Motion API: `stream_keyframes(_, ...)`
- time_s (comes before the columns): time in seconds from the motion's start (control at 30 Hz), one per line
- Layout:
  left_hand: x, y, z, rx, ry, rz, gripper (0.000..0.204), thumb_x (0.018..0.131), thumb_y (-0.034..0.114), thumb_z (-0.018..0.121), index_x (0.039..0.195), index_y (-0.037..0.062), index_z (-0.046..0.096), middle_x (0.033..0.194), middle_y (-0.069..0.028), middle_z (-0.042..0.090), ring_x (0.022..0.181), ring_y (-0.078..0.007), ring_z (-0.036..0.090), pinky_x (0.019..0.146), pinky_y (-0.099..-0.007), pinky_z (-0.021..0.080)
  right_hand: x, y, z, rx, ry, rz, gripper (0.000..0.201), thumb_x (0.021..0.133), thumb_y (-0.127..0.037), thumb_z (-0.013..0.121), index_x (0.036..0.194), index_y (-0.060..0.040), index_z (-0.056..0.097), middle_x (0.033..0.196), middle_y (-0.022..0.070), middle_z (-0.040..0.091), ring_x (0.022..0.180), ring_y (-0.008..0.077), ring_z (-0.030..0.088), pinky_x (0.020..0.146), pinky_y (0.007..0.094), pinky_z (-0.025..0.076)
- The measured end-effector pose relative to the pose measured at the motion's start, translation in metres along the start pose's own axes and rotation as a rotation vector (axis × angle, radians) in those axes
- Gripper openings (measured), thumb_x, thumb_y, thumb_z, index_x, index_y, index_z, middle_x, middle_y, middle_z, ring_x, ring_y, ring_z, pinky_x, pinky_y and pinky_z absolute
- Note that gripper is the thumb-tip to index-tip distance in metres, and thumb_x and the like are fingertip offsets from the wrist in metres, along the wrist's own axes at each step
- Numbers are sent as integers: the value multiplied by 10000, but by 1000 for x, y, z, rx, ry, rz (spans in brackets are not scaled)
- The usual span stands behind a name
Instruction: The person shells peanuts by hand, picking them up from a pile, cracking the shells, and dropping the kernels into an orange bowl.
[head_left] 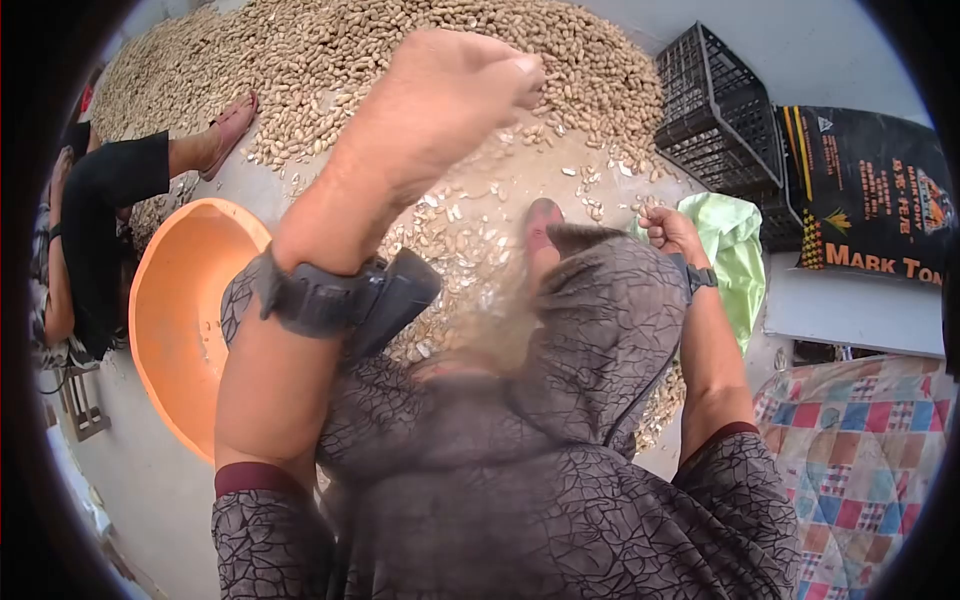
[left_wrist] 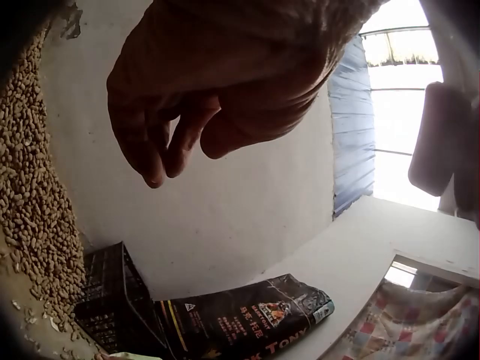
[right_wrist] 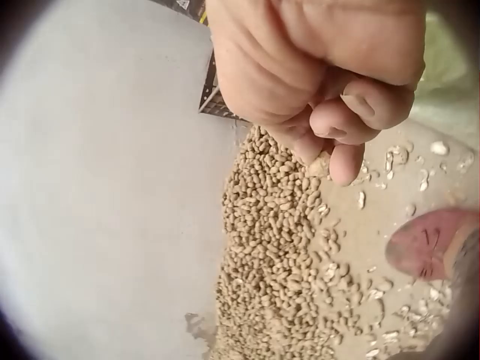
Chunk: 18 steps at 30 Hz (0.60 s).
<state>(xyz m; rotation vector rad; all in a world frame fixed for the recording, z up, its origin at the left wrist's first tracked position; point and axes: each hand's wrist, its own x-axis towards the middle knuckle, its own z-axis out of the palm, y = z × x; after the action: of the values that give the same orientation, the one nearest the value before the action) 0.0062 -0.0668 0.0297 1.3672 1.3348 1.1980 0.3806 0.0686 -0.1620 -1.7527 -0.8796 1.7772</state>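
Observation:
My left hand (head_left: 440, 110) is raised in front of me, over the near side of a big peanut heap (head_left: 340, 60). In the left wrist view its fingers (left_wrist: 150, 150) hang loosely bent, apart from the thumb, with nothing between them. Beside my right knee, my right hand (head_left: 672, 230) pinches a peanut (right_wrist: 319, 164) between thumb and forefinger, the other fingers curled into the palm. A light green sack (head_left: 725, 255) stands right by that hand. Scattered peanut shells (head_left: 450, 250) lie on the floor between my legs.
An orange basin (head_left: 180, 320) stands at my left. Another person's leg and sandal (head_left: 230, 135) reach in at the far left. A black plastic crate (head_left: 715, 110) and a black printed bag (head_left: 870, 190) stand at the right, near a checkered quilt (head_left: 850, 450).

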Motion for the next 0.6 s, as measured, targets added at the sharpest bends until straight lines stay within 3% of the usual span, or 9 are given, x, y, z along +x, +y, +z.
stream_keyframes(0.1, 7, -6, -5, -113, -2, 38, 302, 884, 245, 585, 1012, -20, 653, 943, -89, 671, 876, -126, 617, 769, -241, 461, 9, -2, -1, -156, 45, -35, 71, 877, -85, 506, 851, -45, 558, 674, 30, 569, 419, 22, 355, 325, 167, 229)
stream_keyframes(0.17, 11, -1, -10, -46, 11, -22, 311, 889, 262, 581, 1022, -10, 653, 950, -81, 671, 887, -117, 614, 775, -231, 454, 35, 3, -10, -173, -38, -29, 77, 861, -90, 535, 828, -41, 585, 652, 29, 578, 417, 25, 377, 326, 167, 240)
stream_keyframes(0.3, 16, -3, -16, -25, 11, -67, 300, 908, 243, 540, 1024, -9, 652, 964, -80, 669, 883, -104, 601, 768, -227, 449, 83, 54, -8, -354, -42, -36, 74, 794, -112, 620, 790, -40, 603, 645, 41, 603, 400, 37, 405, 333, 181, 271)
stream_keyframes(0.37, 16, -9, -21, -17, -3, -95, 286, 912, 200, 512, 1025, -26, 646, 970, -88, 667, 885, -115, 602, 766, -233, 445, 137, 115, -15, -795, -153, -340, 81, 747, -107, 643, 755, -37, 605, 599, 36, 583, 395, 73, 424, 330, 224, 289)
stream_keyframes(0.4, 14, -8, -21, -13, -2, -106, 286, 912, 200, 512, 1025, -26, 646, 970, -88, 667, 885, -115, 602, 766, -233, 445, 164, 154, -17, -791, -162, -332, 81, 747, -107, 643, 755, -37, 605, 599, 36, 583, 395, 73, 424, 330, 224, 289)
stream_keyframes(0.47, 12, -2, -18, 118, 77, -117, 285, 905, 168, 497, 1033, -45, 637, 974, -104, 661, 875, -126, 601, 755, -244, 439, 201, 215, -18, -1058, -131, -743, 69, 723, -81, 616, 698, -19, 601, 533, 42, 545, 381, 118, 436, 325, 272, 291)
stream_keyframes(0.57, 13, 6, -14, 61, 109, -144, 286, 896, 144, 489, 1039, -58, 631, 982, -119, 656, 867, -134, 598, 744, -250, 433, 204, 234, -7, -789, -10, -620, 82, 704, -52, 579, 655, 11, 595, 496, 65, 524, 375, 152, 459, 331, 298, 294)
stream_keyframes(0.6, 14, 5, -11, 48, 123, -134, 283, 897, 143, 489, 1026, -59, 639, 987, -121, 653, 856, -132, 592, 740, -246, 430, 187, 221, -4, -955, -91, -879, 111, 714, -49, 552, 652, 32, 597, 504, 88, 531, 365, 163, 467, 338, 305, 305)
